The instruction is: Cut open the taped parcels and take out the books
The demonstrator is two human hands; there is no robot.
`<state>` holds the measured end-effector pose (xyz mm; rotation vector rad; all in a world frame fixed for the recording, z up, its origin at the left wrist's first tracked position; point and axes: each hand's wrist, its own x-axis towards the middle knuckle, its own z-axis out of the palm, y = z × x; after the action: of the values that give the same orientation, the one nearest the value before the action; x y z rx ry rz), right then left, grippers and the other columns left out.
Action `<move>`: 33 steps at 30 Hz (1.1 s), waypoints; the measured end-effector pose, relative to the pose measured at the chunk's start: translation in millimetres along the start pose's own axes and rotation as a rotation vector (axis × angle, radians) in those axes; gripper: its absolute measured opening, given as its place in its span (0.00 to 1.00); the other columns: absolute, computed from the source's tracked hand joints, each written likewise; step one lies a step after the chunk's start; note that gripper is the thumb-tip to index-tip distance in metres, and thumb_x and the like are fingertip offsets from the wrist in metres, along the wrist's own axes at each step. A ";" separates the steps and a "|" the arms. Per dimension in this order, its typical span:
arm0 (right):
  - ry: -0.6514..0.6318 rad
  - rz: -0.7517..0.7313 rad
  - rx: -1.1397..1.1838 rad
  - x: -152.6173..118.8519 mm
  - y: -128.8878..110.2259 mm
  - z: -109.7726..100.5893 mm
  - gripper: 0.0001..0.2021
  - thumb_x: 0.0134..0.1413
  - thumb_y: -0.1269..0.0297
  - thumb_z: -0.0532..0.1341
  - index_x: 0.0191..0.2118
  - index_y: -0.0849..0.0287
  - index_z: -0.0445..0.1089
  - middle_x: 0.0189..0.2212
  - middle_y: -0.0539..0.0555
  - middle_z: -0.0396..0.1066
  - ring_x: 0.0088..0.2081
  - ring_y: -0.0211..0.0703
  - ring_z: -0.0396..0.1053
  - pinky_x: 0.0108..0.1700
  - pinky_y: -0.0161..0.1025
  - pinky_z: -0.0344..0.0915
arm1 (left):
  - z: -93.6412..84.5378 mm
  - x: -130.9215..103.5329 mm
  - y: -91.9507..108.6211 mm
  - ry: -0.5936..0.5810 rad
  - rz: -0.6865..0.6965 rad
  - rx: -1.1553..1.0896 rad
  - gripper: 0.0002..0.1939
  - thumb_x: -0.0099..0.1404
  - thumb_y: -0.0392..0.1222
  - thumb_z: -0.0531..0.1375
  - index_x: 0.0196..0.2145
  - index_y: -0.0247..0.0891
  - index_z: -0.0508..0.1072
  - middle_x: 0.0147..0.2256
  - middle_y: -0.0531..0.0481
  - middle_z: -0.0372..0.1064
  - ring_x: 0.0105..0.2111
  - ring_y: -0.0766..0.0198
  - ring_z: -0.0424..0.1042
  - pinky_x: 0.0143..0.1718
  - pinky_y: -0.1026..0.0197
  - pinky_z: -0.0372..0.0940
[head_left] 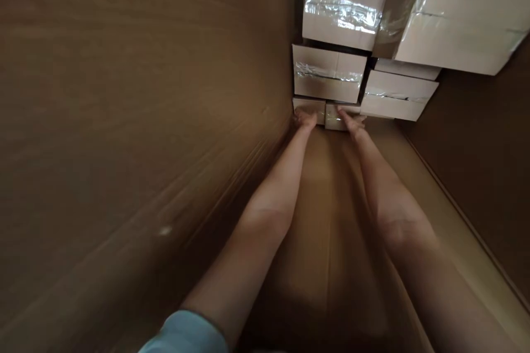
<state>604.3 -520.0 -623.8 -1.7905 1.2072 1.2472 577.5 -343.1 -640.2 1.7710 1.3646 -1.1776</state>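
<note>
Two bare arms reach deep into a big cardboard carton (124,121), where small taped boxes (329,73) are stacked at the far end. Left hand (305,118) rests on the lowest left box (308,105), right hand (350,120) on the box beside it (334,117). Whether the fingers are spread or closed cannot be told through the blur.

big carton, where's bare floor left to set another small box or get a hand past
Bare carton floor runs between the left wall and right wall, around both forearms. The far end is crowded: taped small boxes stacked there, left hand and right hand on the lowest ones.
</note>
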 end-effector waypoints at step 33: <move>0.287 0.299 -0.011 -152.9 -20.5 -42.6 0.50 0.60 0.31 0.72 0.75 0.58 0.59 0.77 0.72 0.61 0.78 0.68 0.61 0.79 0.57 0.60 | -49.9 -165.2 37.5 0.531 -0.371 -0.352 0.38 0.73 0.56 0.73 0.68 0.41 0.60 0.67 0.31 0.60 0.71 0.36 0.64 0.71 0.35 0.65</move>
<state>618.6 -499.9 -465.7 -1.8939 1.6823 1.1829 614.9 -380.0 -471.6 1.6735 2.1334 -0.5842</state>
